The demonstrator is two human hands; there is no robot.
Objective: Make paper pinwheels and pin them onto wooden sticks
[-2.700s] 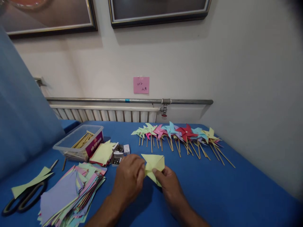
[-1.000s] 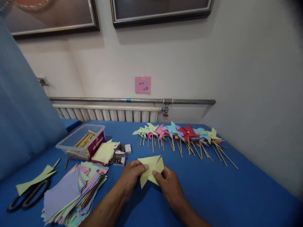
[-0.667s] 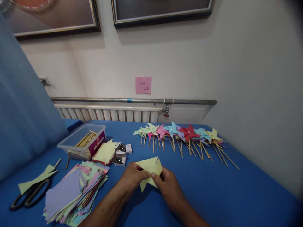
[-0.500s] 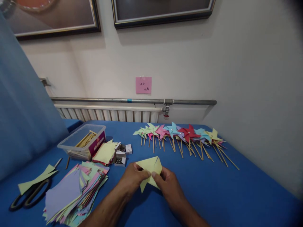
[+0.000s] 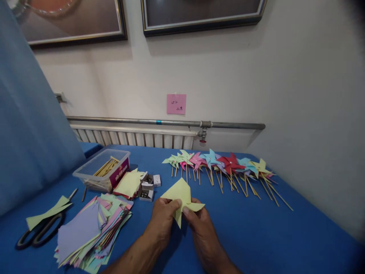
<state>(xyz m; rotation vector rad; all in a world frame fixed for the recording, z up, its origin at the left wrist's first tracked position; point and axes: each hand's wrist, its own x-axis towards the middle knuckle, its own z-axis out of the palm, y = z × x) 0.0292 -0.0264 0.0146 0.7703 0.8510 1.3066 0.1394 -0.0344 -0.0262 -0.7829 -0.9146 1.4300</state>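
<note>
Both my hands hold a cut yellow paper square (image 5: pixel 179 196) just above the blue table (image 5: pixel 256 232). My left hand (image 5: pixel 162 224) pinches its left side, fingers closed on the paper. My right hand (image 5: pixel 201 228) pinches the centre, where the folded flaps meet. One pointed flap sticks up, another points right, a third hangs down between my hands. A row of finished paper pinwheels (image 5: pixel 225 165) on wooden sticks lies beyond my hands.
A stack of coloured paper squares (image 5: pixel 91 228) lies at the left, with black scissors (image 5: pixel 38 234) and a paper strip beside it. A clear plastic box of sticks (image 5: pixel 102 173), a yellow paper pile (image 5: pixel 128 184) and small pin boxes (image 5: pixel 146 186) sit behind. Wall and radiator bound the table.
The yellow paper has turned in my hands and another flap is folded toward the centre; its top point now stands higher. My view has shifted slightly left.
</note>
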